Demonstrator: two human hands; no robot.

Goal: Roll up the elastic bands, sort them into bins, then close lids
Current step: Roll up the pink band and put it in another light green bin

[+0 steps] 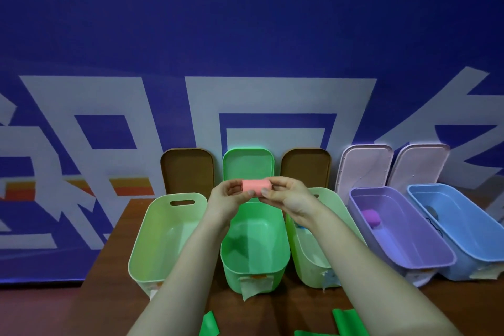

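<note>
1. The surface [300,305] is dark brown wood; its left edge runs at a slant, and its far side meets the wall
2. The wall [245,22] is deep blue with large pale grey block shapes painted across its lower half, and a patch of orange stripes [21,191] sits low on the left
3. Five open bins stand in a row on the surface: a left pale green bin [152,240], a bright green bin [253,251], a right pale green bin [308,256], a purple bin [409,240] and a blue bin [463,226]
4. Five lids lean upright against the wall behind the bins: a left brown lid [186,169], a green lid [246,163], a right brown lid [305,166] and two pale pink lids [364,169] [418,166]
5. Both hands are raised above the far end of the bright green bin, in front of the green lid
6. The left hand [229,195] pinches one end of a pink roll [256,185] and the right hand [286,194] pinches the other, fingers curled round it; the roll lies level between them, clear of every bin
7. A purple roll [371,217] lies in the purple bin near its far end
8. Something dark [433,213] lies in the blue bin, too dim to name
9. Loose green bands [210,324] [346,322] lie on the surface at the near edge of the view
10. Paper tags [256,288] hang on the near faces of the bins
</note>
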